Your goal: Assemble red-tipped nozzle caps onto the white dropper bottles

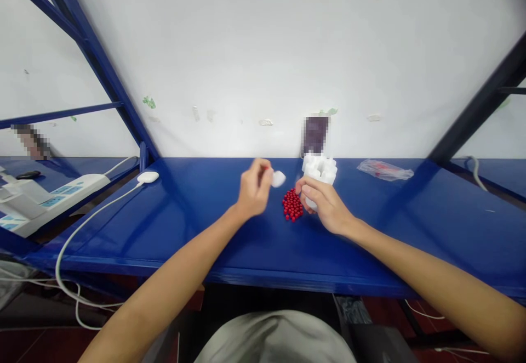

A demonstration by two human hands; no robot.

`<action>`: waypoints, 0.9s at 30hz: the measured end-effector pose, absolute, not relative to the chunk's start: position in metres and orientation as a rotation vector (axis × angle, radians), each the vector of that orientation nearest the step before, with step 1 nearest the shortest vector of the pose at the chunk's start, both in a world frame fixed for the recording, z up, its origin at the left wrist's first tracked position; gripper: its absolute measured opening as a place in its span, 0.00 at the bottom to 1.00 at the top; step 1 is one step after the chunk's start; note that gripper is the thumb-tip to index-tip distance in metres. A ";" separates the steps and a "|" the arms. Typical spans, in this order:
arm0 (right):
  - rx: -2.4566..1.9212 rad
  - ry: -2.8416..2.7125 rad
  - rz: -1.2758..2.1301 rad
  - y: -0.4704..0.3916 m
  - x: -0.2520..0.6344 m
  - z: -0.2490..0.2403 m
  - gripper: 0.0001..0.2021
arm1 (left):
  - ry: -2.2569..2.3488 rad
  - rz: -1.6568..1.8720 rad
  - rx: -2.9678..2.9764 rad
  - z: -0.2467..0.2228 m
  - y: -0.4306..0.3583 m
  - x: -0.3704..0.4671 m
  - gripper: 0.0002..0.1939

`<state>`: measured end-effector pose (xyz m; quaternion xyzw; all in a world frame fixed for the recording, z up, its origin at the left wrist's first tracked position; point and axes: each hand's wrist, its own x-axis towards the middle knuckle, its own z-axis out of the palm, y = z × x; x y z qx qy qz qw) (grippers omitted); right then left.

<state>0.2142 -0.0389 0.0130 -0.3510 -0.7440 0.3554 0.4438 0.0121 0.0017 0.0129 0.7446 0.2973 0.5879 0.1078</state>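
My left hand (255, 188) is closed in a pinch above the blue tabletop. A small white rounded piece (278, 179) sticks out to the right from its fingertips, and a speck of red shows between the fingers. Closed too, my right hand (322, 201) has its fingers round a white rounded piece (311, 204), mostly covered by the hand. Between the hands, nearer the right one, several round red beads (292, 205) lie in a loose patch. Just behind my right hand stands a cluster of white pieces (319, 168), whose exact kind I cannot make out.
A crumpled clear plastic bag (385, 170) with something red lies at the back right of the blue tabletop (197, 204). At the left are a white charger (148, 177) with its cable and a white power strip (61, 201). A blurred-out dark rectangle (315, 134) stands against the wall.
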 end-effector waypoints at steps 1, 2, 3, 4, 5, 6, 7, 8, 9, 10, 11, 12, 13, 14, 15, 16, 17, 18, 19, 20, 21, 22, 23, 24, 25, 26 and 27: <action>-0.872 -1.839 0.887 -0.038 0.215 0.013 0.13 | 1.002 1.737 2.155 0.015 0.011 0.002 0.09; -0.871 -1.837 0.893 -0.038 0.215 0.013 0.12 | 1.130 1.705 2.159 0.018 0.020 -0.009 0.09; -0.870 -1.836 0.898 -0.037 0.216 0.014 0.11 | 1.240 1.636 2.217 0.019 0.027 -0.019 0.09; -0.871 -1.834 0.898 -0.037 0.217 0.014 0.10 | 1.324 1.549 2.305 0.021 0.034 -0.028 0.09; -0.876 -1.832 0.892 -0.037 0.217 0.015 0.09 | 1.381 1.480 2.394 0.021 0.039 -0.036 0.09; -0.885 -1.831 0.880 -0.037 0.217 0.016 0.09 | 1.424 1.403 2.478 0.021 0.042 -0.042 0.08; -0.893 -1.833 0.866 -0.036 0.216 0.016 0.09 | 1.456 1.315 2.548 0.020 0.045 -0.046 0.08; -0.898 -1.835 0.853 -0.036 0.216 0.017 0.10 | 1.483 1.225 2.599 0.018 0.046 -0.049 0.08; -0.901 -1.837 0.841 -0.036 0.215 0.017 0.11 | 1.511 1.132 2.627 0.016 0.046 -0.051 0.08; -0.903 -1.839 0.834 -0.036 0.215 0.017 0.13 | 1.542 1.042 2.633 0.014 0.047 -0.051 0.09; -0.902 -1.843 0.832 -0.036 0.214 0.016 0.14 | 1.577 0.961 2.621 0.012 0.048 -0.052 0.09; -0.900 -1.849 0.833 -0.036 0.214 0.016 0.15 | 1.616 0.896 2.595 0.010 0.049 -0.052 0.10; -0.899 -1.859 0.831 -0.036 0.214 0.015 0.16 | 1.658 0.851 2.560 0.008 0.050 -0.053 0.10; -0.897 -1.870 0.821 -0.035 0.214 0.014 0.17 | 1.696 0.821 2.523 0.006 0.052 -0.054 0.11; -0.897 -1.882 0.805 -0.035 0.214 0.013 0.18 | 1.737 0.809 2.482 0.005 0.054 -0.055 0.13; -0.898 -1.893 0.783 -0.035 0.215 0.013 0.19 | 1.779 0.814 2.437 0.004 0.055 -0.056 0.14; -0.900 -1.900 0.755 -0.035 0.215 0.012 0.19 | 1.821 0.843 2.392 0.004 0.056 -0.057 0.16; -0.900 -1.904 0.727 -0.035 0.216 0.013 0.20 | 1.859 0.896 2.349 0.005 0.056 -0.058 0.18; -0.897 -1.903 0.702 -0.036 0.216 0.013 0.20 | 1.882 0.973 2.316 0.006 0.055 -0.057 0.19; -0.892 -1.901 0.682 -0.036 0.216 0.014 0.20 | 1.875 1.065 2.300 0.008 0.053 -0.056 0.20; -0.885 -1.898 0.665 -0.036 0.216 0.014 0.20 | 1.829 1.154 2.310 0.010 0.051 -0.053 0.19; -0.875 -1.894 0.654 -0.037 0.216 0.015 0.20 | 1.743 1.217 2.343 0.013 0.048 -0.049 0.17; -0.864 -1.889 0.649 -0.037 0.216 0.016 0.20 | 1.623 1.233 2.392 0.015 0.044 -0.044 0.16; -0.855 -1.884 0.648 -0.037 0.216 0.016 0.20 | 1.485 1.193 2.440 0.017 0.039 -0.038 0.13; -0.849 -1.880 0.646 -0.037 0.216 0.017 0.20 | 1.346 1.098 2.470 0.019 0.034 -0.031 0.12; -0.847 -1.877 0.643 -0.037 0.216 0.017 0.20 | 1.219 0.978 2.465 0.020 0.028 -0.024 0.10; -0.849 -1.875 0.636 -0.036 0.216 0.016 0.19 | 1.088 0.843 2.437 0.022 0.022 -0.017 0.09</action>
